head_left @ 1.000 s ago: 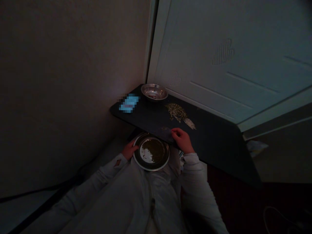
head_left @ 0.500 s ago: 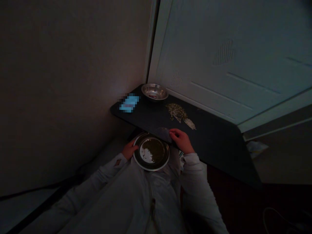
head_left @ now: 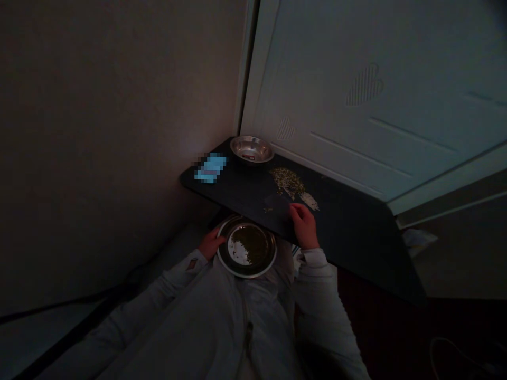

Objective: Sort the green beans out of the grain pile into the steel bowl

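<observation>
My left hand [head_left: 211, 244] is closed on the left rim of a round metal dish [head_left: 246, 273], held over my lap below the table's near edge. Small green beans [head_left: 253, 243] cover much of the dish's bottom. Over the table, my right hand [head_left: 304, 224] pinches what looks like a thin, dark, see-through card [head_left: 278, 203]; its outline is hard to make out. A few pale grains [head_left: 268, 209] lie by the card's left end. Beyond it spreads a pile of green and pale grains [head_left: 285, 179], with a small whitish heap [head_left: 309, 201] at its right end.
The dark table [head_left: 356, 237] runs between the wall and a white door [head_left: 336, 105]. A shiny metal bowl [head_left: 252, 150] stands at its far left corner, with a lit, blurred phone-like screen [head_left: 210, 168] nearby. A whitish bag [head_left: 418, 238] lies past the right end.
My right hand has moved away from the near edge, further onto the table and slightly right, taking the card along. The left hand and dish have hardly moved.
</observation>
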### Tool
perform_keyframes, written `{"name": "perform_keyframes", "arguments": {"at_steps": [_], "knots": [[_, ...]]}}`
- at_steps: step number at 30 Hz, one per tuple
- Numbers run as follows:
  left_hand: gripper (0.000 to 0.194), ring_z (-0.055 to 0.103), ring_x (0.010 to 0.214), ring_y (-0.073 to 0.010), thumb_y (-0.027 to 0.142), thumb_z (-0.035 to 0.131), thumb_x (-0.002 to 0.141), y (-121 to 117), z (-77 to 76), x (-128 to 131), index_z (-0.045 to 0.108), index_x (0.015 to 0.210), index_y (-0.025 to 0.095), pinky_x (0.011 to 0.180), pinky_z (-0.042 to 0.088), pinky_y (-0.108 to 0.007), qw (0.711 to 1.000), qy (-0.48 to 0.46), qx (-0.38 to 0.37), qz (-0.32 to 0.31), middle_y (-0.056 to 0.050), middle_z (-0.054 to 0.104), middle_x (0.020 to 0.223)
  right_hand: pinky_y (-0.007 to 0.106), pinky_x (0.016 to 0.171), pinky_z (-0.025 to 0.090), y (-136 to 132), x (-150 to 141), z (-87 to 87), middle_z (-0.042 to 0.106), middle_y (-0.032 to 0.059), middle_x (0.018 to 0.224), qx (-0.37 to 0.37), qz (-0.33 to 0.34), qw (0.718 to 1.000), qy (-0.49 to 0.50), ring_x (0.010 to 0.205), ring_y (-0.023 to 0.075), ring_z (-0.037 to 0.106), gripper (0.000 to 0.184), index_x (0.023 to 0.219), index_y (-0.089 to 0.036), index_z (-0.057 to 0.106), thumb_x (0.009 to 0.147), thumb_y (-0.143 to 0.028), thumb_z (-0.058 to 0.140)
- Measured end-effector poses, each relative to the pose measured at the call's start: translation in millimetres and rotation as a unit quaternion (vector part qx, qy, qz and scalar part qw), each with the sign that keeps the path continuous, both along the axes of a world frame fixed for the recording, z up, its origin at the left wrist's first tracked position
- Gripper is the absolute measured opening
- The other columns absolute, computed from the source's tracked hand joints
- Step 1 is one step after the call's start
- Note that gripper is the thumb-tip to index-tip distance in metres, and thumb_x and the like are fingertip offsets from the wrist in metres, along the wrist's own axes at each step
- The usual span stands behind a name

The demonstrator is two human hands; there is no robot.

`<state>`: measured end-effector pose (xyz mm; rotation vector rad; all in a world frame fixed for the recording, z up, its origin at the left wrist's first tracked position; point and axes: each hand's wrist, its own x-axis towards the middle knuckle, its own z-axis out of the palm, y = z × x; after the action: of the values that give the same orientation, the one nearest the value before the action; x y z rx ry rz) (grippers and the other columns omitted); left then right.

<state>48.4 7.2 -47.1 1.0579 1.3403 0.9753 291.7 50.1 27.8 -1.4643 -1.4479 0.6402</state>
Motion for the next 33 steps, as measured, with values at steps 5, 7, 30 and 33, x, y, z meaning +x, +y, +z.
{"name": "perform_keyframes", "arguments": {"at_steps": [5,7,30,33], "knots": [[0.045,0.056,0.077,-0.0208,0.020,0.050,0.054,0.5,-3.9,-0.5,0.055,0.098,0.012,0.072,0.042,-0.032,1.000,-0.012,-0.014,-0.004,-0.002,0.064,0.080,0.024,0.060,0.038,3.9,1.7,-4.8,0.055,0.0028,0.071,0.003,-0.030,1.000,-0.003,0.063,0.0118,0.049,0.030,0.082,-0.015,0.053,0.069,-0.038,0.041],[0.046,0.056,0.076,-0.0202,0.020,0.049,0.055,0.7,-5.4,-0.3,0.054,0.099,0.013,0.071,0.042,-0.032,1.000,-0.022,-0.015,-0.005,-0.002,0.064,0.079,0.024,0.060,0.037,3.9,0.9,-4.6,0.055,0.0028,0.070,0.001,-0.034,0.999,-0.022,0.063,0.0120,0.049,0.028,0.082,-0.015,0.053,0.069,-0.037,0.041],[0.048,0.052,0.091,-0.0230,0.022,0.052,0.053,1.5,-0.9,-0.6,0.054,0.101,0.015,0.081,0.038,-0.034,1.000,-0.005,-0.003,-0.003,-0.002,0.062,0.092,0.024,0.059,0.037,0.0,-1.6,-2.6,0.056,0.0017,0.067,-0.021,0.023,0.999,-0.034,0.062,0.0122,0.050,0.027,0.080,-0.016,0.056,0.068,-0.038,0.044],[0.048,0.053,0.088,-0.0226,0.021,0.051,0.053,1.1,1.0,-0.4,0.055,0.100,0.014,0.080,0.039,-0.033,1.000,-0.013,-0.002,-0.008,-0.002,0.063,0.089,0.024,0.059,0.037,-1.5,-2.8,-0.9,0.056,0.0015,0.067,-0.030,0.035,0.998,-0.044,0.062,0.0120,0.050,0.026,0.079,-0.017,0.056,0.068,-0.037,0.045]]}}
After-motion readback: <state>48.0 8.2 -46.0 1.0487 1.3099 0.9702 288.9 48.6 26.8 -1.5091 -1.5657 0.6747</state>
